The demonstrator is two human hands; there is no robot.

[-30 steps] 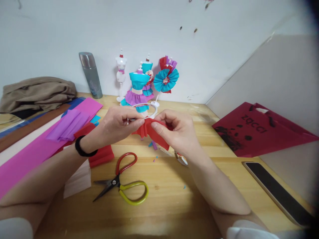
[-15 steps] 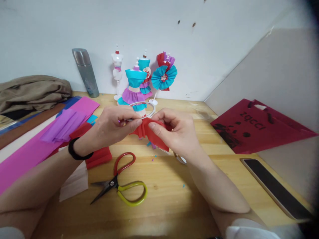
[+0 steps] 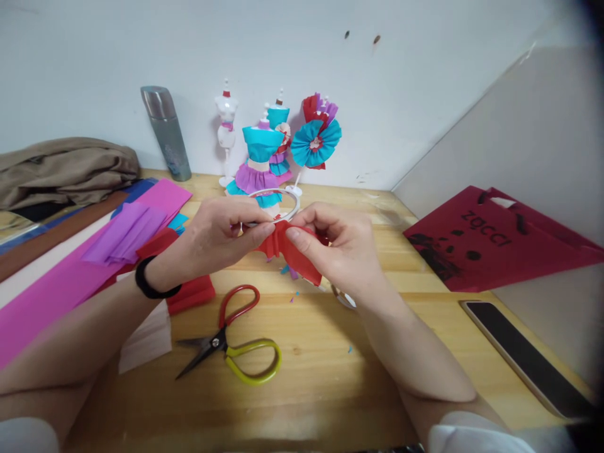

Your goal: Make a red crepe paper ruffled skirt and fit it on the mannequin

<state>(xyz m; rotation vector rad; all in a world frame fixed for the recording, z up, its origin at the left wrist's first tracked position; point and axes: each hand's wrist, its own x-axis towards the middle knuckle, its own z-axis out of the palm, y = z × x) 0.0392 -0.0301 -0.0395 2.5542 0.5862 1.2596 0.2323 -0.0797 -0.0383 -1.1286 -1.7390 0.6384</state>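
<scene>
My left hand [image 3: 219, 236] is closed, its thumb and fingers pinching the gathered end of a piece of red crepe paper [image 3: 301, 259]. On the other side, my right hand [image 3: 342, 242] grips the same paper between thumb and forefinger. Small pleats show between the two thumbs. A thin white ring, which looks like a roll of tape [image 3: 297, 204], stands just behind the paper at my left fingertips; whether those fingers hold it too is hidden. Below my left hand lie open scissors [image 3: 217, 343] with one red and one yellow handle.
Small dress-form mannequins [image 3: 263, 145] in crepe paper stand by the wall, beside a flask [image 3: 167, 138]. Coloured crepe paper [image 3: 61, 274] and a brown cloth [image 3: 66, 167] lie left. To the right are a red bag [image 3: 491, 245] and a phone [image 3: 519, 352]. Another roll [image 3: 346, 299] lies near my right wrist.
The view has shifted slightly, so everything sits a little further right. Both hands keep their pinch on the red crepe paper, with hardly any movement between them.
</scene>
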